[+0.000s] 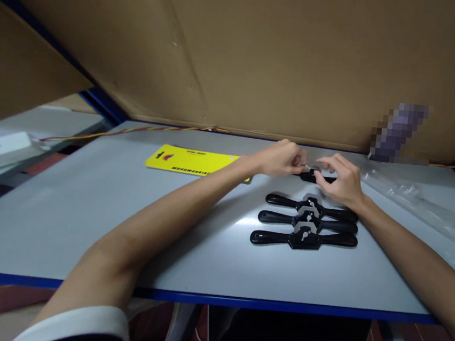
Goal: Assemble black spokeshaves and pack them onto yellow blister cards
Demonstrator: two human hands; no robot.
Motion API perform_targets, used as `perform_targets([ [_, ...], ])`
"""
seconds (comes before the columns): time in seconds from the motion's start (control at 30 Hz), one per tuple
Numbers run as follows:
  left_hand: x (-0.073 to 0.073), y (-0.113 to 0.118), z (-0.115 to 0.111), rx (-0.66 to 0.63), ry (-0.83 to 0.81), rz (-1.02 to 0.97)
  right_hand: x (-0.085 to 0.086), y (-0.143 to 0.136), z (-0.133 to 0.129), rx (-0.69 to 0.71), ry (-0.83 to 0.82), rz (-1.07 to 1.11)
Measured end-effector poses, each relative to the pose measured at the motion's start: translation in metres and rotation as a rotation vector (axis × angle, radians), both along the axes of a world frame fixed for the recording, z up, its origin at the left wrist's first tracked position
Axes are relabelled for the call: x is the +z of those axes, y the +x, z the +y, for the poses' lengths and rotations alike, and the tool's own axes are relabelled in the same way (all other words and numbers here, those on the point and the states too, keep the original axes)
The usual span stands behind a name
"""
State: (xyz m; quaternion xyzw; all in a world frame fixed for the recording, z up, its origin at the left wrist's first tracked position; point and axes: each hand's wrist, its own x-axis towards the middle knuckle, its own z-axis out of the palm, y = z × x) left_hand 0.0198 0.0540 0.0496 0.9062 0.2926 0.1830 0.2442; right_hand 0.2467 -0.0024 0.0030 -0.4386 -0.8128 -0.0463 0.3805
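Observation:
Near the back of the grey table, a black two-handled tool (310,176) lies partly hidden between my hands. My left hand (285,159) has its fingers pinched together at the tool's middle, on something small I cannot make out. My right hand (341,179) arches over the tool's right side, thumb and fingers apart. Closer to me lie three more such tools in a column: the far one (284,200), the middle one (277,217) and the near one (271,238). Each has a silvery plate and small screws at its centre.
A yellow printed card (196,161) lies left of my hands, partly under my left forearm. Clear plastic packaging (413,199) rests at the right. A brown board (262,61) rises behind the table (86,221). A white box (4,151) sits at the far left.

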Motion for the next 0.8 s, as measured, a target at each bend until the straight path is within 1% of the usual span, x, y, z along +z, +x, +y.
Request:
perform_targets([
  [0.07,-0.008,0.012,-0.005,0.100,0.141,-0.120,0.001,0.000,0.000,0.010,0.004,-0.001],
  [0.13,-0.018,0.022,-0.008,0.159,0.230,-0.173,0.001,-0.001,0.000,0.022,-0.014,0.004],
  [0.2,-0.026,0.027,-0.009,0.179,0.282,-0.207,0.001,-0.001,0.002,0.024,-0.027,0.039],
  [0.27,-0.031,0.028,-0.008,0.165,0.308,-0.228,0.000,-0.002,0.003,0.034,-0.039,0.079],
  [0.37,-0.032,0.023,-0.004,0.113,0.303,-0.242,0.000,-0.002,0.004,0.043,-0.066,0.093],
  [0.5,-0.029,0.011,0.004,-0.021,0.169,-0.274,0.000,-0.001,0.003,-0.006,-0.061,0.110],
  [0.53,-0.029,0.008,0.005,-0.034,0.141,-0.287,-0.001,-0.001,0.004,-0.016,-0.059,0.117],
  [0.6,-0.030,0.004,0.007,-0.006,0.136,-0.311,-0.001,0.000,0.004,-0.019,-0.060,0.116],
  [0.67,-0.032,0.002,0.006,0.043,0.178,-0.318,-0.001,-0.001,0.004,-0.007,-0.059,0.105],
  [0.8,-0.035,0.009,0.000,0.086,0.220,-0.278,-0.002,-0.002,0.005,0.006,-0.045,0.112],
])
